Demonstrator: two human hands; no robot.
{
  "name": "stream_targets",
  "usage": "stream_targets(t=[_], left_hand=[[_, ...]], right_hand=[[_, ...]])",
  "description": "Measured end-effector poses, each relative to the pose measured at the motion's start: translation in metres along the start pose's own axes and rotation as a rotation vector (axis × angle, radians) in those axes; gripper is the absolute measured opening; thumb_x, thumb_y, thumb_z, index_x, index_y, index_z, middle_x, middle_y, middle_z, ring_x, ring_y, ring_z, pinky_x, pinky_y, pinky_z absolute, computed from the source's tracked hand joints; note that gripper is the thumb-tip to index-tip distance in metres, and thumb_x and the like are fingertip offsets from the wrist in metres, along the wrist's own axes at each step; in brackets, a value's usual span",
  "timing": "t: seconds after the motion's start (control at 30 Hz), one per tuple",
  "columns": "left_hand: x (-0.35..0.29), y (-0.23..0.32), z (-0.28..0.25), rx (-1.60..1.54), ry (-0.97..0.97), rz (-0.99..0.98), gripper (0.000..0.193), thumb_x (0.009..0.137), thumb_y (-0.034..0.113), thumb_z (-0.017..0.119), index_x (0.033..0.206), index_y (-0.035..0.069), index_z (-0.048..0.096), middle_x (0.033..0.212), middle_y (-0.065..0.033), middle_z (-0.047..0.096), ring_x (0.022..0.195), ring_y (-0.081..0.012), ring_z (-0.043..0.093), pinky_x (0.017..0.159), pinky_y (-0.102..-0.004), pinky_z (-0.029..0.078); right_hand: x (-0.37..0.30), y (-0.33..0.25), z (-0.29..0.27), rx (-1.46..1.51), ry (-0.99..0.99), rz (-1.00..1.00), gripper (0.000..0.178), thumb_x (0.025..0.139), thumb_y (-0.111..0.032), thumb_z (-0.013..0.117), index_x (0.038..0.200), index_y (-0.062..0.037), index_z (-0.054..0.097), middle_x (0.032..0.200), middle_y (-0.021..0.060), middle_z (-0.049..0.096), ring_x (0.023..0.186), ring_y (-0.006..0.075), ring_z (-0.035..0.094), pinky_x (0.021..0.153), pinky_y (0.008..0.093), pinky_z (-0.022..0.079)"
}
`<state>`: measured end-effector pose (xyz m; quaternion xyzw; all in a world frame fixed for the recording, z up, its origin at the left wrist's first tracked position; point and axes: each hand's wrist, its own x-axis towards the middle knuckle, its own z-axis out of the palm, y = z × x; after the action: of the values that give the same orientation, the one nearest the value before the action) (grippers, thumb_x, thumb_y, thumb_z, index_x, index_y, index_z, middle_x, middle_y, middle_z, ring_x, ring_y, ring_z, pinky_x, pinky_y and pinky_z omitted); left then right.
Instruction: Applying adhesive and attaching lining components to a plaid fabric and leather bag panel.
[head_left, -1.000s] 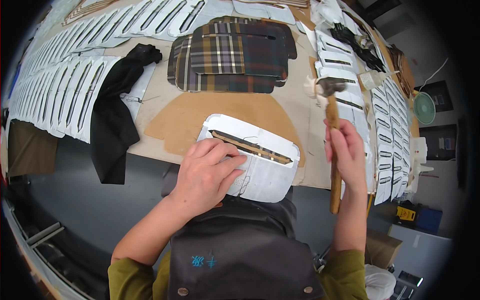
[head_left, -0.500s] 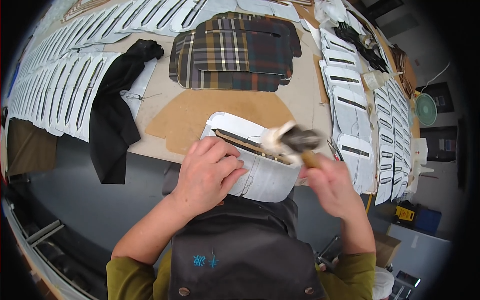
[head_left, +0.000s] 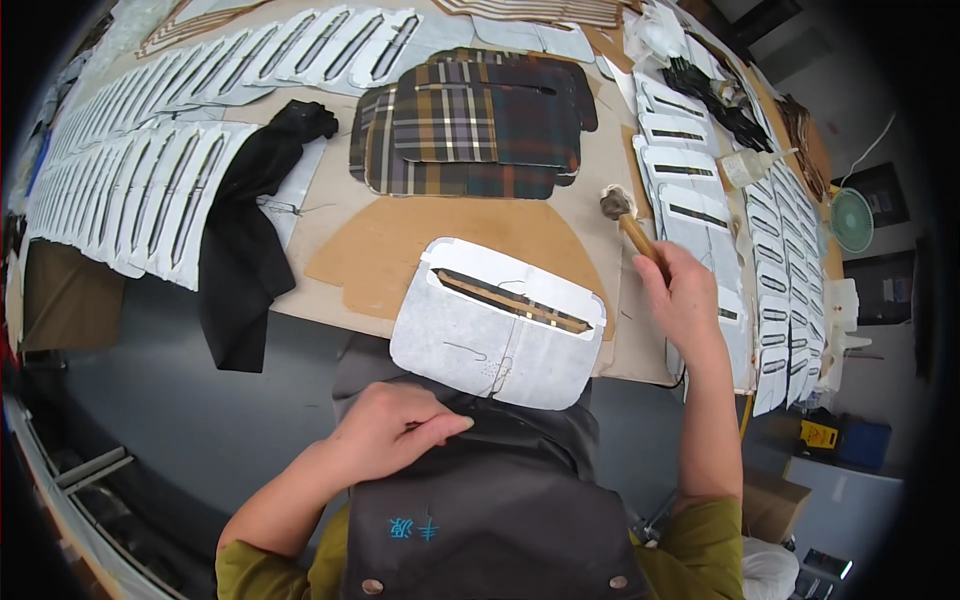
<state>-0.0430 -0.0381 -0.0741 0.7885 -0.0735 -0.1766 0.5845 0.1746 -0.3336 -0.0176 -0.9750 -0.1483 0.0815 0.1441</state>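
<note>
A white-backed pocket panel (head_left: 460, 345) lies at the table's near edge, its lower part hanging toward my apron. In its upper part is a long slot (head_left: 510, 300) with dark and tan strips and a bit of plaid showing. Loose threads trail below the slot. My left hand (head_left: 395, 425) is off the panel, close to the dark apron, fingers curled in and thumb pointing right; nothing shows in it. To the right of the panel, my right hand (head_left: 685, 295) grips a hammer by its wooden handle (head_left: 640, 240). The grey-brown hammer head (head_left: 613, 203) is over the tabletop.
Brown card (head_left: 370, 250) lies under the panel, with stacked plaid pieces (head_left: 450, 120) beyond it. Black cloth (head_left: 240, 230) drapes over the left edge. Rows of similar white panels line the left (head_left: 130, 190) and right (head_left: 685, 160). A squeeze bottle (head_left: 745, 167) stands at the right.
My left hand has let go of the panel and drawn back toward the apron. The hammer has moved from above the slot to the right and away, its head now beyond my right hand.
</note>
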Motion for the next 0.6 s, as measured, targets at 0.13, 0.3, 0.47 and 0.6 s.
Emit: stream_targets(t=[0.13,0.3,0.47,0.6], left_hand=[[0.02,-0.013,0.043,-0.473,0.094,-0.214,0.028,0.103,0.031,0.064,0.108,0.004,0.072,0.093,-0.007,0.074,0.067,-0.0134,0.063,0.062,-0.029,0.051],[0.045,0.006,0.045,-0.748,0.109,-0.267,0.029,0.108,0.027,0.056,0.115,0.001,0.068,0.096,-0.0071,0.073,0.07,-0.009,0.063,0.064,-0.0252,0.051],[0.019,0.036,-0.011,-0.402,0.035,-0.206,0.023,0.104,0.021,0.063,0.117,0.003,0.068,0.09,-0.0034,0.071,0.065,-0.0076,0.062,0.057,-0.0253,0.049],[0.042,0.064,-0.071,0.197,0.452,-0.073,0.019,0.097,0.012,0.067,0.113,0.002,0.069,0.088,-0.0084,0.073,0.068,-0.0151,0.066,0.062,-0.0319,0.053]], right_hand=[[0.01,-0.029,0.015,0.134,0.311,-0.524,0.029,0.092,-0.021,0.073,0.112,-0.0017,0.066,0.104,0.0162,0.067,0.09,0.0343,0.067,0.08,0.04,0.054],[0.021,-0.091,0.041,0.306,-0.067,-0.434,0.034,0.088,-0.021,0.078,0.113,-0.001,0.067,0.099,0.0122,0.068,0.087,0.0265,0.069,0.079,0.0367,0.054],[0.028,-0.077,0.049,0.816,-0.595,-0.209,0.025,0.093,-0.019,0.077,0.108,-0.0008,0.068,0.08,-0.0018,0.067,0.065,0.004,0.056,0.06,0.0227,0.047],[-0.004,-0.061,0.041,1.235,-0.475,-0.017,0.027,0.101,-0.023,0.067,0.117,-0.0014,0.064,0.09,0.0053,0.072,0.066,0.0091,0.064,0.059,0.0243,0.05]])
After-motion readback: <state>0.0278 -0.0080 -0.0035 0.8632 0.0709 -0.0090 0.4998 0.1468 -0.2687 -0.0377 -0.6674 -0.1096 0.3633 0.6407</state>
